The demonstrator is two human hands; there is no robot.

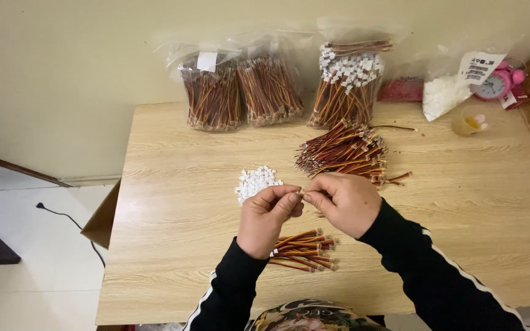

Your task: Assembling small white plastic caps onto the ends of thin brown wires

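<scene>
Both hands meet above the middle of the table point(173, 245). The left hand point(266, 219) and right hand point(343, 202) pinch their fingertips together on a small piece, probably a wire end meeting a white connector; it is too small to tell. The white connectors point(254, 181) lie just beyond, the loose wires point(345, 152) farther right, and a small wire bundle point(305, 250) sits near. The joining step seems in hand; seating it calls for fine alignment.

wood table point(173, 257) | white connector heap point(256, 181) | loose wire pile point(346, 150) | small wire bundle point(305, 250) | wire bags point(240, 92)
</scene>
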